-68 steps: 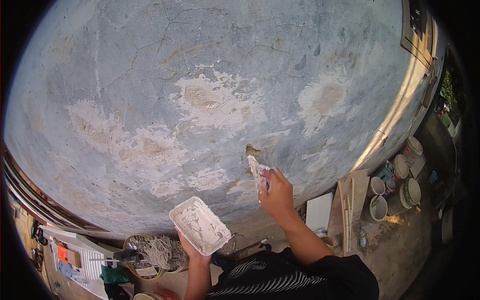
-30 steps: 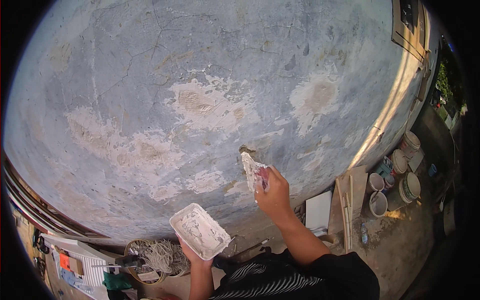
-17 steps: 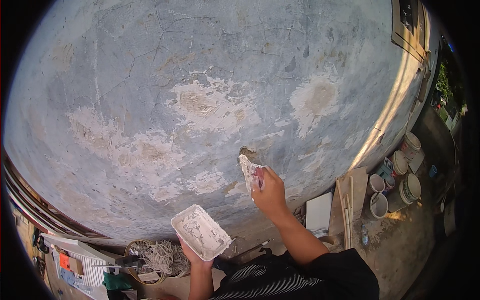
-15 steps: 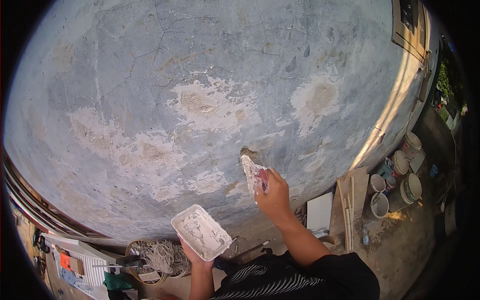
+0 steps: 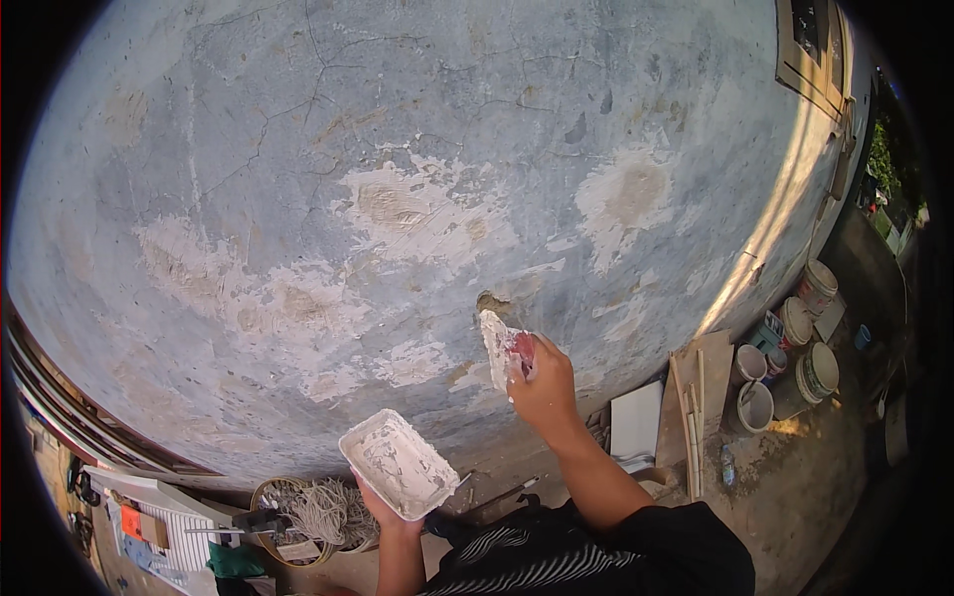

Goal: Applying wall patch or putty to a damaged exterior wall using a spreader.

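Observation:
My right hand (image 5: 545,385) grips a putty knife (image 5: 494,350) whose wide blade is coated with white filler; a reddish part shows by my fingers. The blade's upper corner sits just below a small hole (image 5: 491,301) in the blue-grey wall (image 5: 298,99); whether it touches the wall I cannot tell. Lower down, my left hand (image 5: 382,507) holds a white rectangular tub (image 5: 396,463) from below and the side, its inside smeared with filler. Whitish filler patches (image 5: 417,209) spread over the wall around the hole.
Several buckets (image 5: 754,407) stand along the wall at the right. Thin wooden sticks (image 5: 693,427) and a white panel (image 5: 636,422) lean nearby, with a plastic bottle (image 5: 727,465) on the floor. A basket of rope (image 5: 328,512) lies at the lower left, close to my left arm.
Almost nothing differs. The putty knife appears very slightly lower, a little farther from the hole, and the tub has barely shifted.

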### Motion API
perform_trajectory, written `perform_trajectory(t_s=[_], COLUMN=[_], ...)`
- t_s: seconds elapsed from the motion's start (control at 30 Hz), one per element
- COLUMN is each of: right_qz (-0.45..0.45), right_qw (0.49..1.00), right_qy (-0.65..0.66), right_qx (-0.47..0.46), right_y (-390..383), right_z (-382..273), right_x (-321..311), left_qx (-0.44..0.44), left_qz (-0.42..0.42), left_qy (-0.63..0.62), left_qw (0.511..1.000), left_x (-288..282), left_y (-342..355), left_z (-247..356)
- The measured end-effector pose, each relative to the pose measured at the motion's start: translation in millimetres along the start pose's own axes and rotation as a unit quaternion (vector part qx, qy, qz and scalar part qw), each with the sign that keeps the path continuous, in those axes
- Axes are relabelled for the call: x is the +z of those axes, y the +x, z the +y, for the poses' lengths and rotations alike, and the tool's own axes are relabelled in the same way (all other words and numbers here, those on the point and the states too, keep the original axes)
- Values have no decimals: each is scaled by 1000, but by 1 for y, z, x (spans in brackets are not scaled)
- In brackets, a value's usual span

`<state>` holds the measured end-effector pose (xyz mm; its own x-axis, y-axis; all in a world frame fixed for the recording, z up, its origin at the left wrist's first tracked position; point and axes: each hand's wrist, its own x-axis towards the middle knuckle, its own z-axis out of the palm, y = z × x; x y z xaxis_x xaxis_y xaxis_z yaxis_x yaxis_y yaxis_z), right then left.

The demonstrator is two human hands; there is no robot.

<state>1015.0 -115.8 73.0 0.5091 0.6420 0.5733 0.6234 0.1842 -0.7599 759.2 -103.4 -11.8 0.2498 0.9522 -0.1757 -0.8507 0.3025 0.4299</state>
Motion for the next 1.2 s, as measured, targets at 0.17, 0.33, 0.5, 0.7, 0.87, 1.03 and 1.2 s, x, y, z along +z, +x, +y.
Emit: perform_trajectory(t_s=[0.17, 0.33, 0.5, 0.7, 0.87, 1.03, 1.2], right_qz=[-13, -9, -1, 16, 1, 10, 0], right_qw=[999, 1000, 1000, 1000, 1000, 1000, 998], right_qy=[-40, -10, 19, 11, 4, 15, -54], right_qx=[18, 11, 18, 18, 6, 5, -33], right_y=[3, 1, 0, -2, -3, 1, 5], right_z=[7, 4, 1, 18, 22, 20, 36], right_x=[3, 4, -1, 8, 11, -11, -21], left_qx=[0, 3, 11, 13, 6, 13, 0], left_qz=[12, 14, 19, 9, 0, -12, -19], left_qy=[-6, -1, -1, 6, 16, 2, 12], left_qw=[1000, 1000, 1000, 1000, 1000, 1000, 1000], left_x=[3, 1, 5, 4, 0, 4, 4], left_y=[1, 2, 3, 3, 6, 5, 6], left_z=[0, -1, -4, -6, -9, -8, -11])
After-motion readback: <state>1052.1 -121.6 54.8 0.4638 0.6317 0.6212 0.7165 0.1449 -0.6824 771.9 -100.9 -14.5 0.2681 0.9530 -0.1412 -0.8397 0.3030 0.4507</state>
